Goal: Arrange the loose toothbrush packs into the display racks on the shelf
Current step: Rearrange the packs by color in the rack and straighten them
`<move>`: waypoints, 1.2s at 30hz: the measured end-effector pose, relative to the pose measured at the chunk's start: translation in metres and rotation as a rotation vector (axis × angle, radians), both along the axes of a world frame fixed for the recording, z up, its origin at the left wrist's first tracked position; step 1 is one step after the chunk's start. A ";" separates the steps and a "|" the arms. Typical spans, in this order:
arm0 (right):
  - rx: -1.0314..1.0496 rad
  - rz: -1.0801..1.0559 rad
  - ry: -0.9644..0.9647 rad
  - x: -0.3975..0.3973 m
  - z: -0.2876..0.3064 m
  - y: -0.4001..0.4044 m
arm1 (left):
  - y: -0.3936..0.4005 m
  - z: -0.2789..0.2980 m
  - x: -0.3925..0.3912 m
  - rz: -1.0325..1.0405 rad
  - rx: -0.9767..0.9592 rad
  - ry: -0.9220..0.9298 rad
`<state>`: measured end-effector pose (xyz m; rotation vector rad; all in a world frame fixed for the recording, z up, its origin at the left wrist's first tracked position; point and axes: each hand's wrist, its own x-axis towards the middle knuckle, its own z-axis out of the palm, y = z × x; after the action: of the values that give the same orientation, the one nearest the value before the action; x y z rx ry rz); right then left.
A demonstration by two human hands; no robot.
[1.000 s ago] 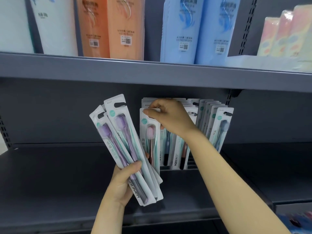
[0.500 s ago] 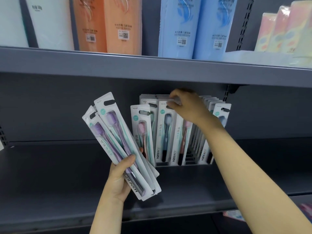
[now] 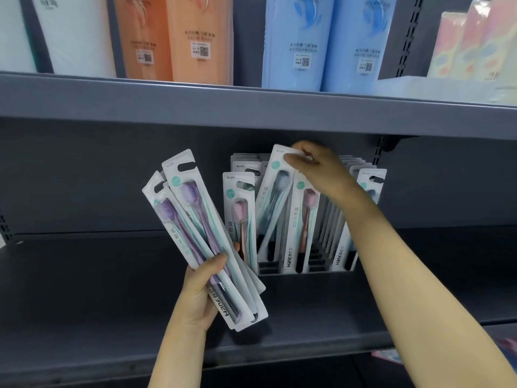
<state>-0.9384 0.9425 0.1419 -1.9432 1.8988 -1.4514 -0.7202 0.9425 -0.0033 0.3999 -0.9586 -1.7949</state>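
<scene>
Head view. The left hand (image 3: 200, 296), at about 7 o'clock from frame centre, grips a fan of toothbrush packs (image 3: 205, 239) by their lower ends, thumb curled over the front card and fingers wrapped behind; the two front packs show purple brush heads and lean toward 11 o'clock, and a pink-headed pack (image 3: 240, 219) stands upright at the fan's right edge, its bottom hidden behind the others. The right hand (image 3: 321, 170), just above centre, pinches the top edge of a dark-headed pack (image 3: 275, 203) between thumb and fingertips; this pack is tilted, its top toward 1 o'clock, its lower end down among the packs in the display rack (image 3: 307, 271). The rack stands on the grey lower shelf (image 3: 112, 289) at about 4 o'clock from centre, filled with upright packs in rows. On the upper shelf (image 3: 251, 107), toward 12 o'clock, stand orange packages (image 3: 173, 37), blue packages (image 3: 321, 40) and white packages (image 3: 75, 32).
</scene>
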 end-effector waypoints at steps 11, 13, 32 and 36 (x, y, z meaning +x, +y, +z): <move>-0.004 0.179 -0.023 0.020 0.018 0.024 | 0.004 0.013 -0.003 -0.061 0.025 0.179; 0.082 0.234 -0.018 0.024 0.017 0.031 | 0.005 0.014 -0.002 -0.058 0.003 0.210; 0.078 0.134 -0.159 0.062 -0.028 0.048 | 0.024 0.027 -0.023 0.007 0.026 0.331; 0.045 0.027 -0.058 0.072 -0.036 0.049 | 0.018 0.023 -0.020 0.071 0.042 0.359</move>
<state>-0.8669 0.9910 0.1056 -1.8789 1.8570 -1.4289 -0.7397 0.9602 0.0198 0.1276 -0.6485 -1.7479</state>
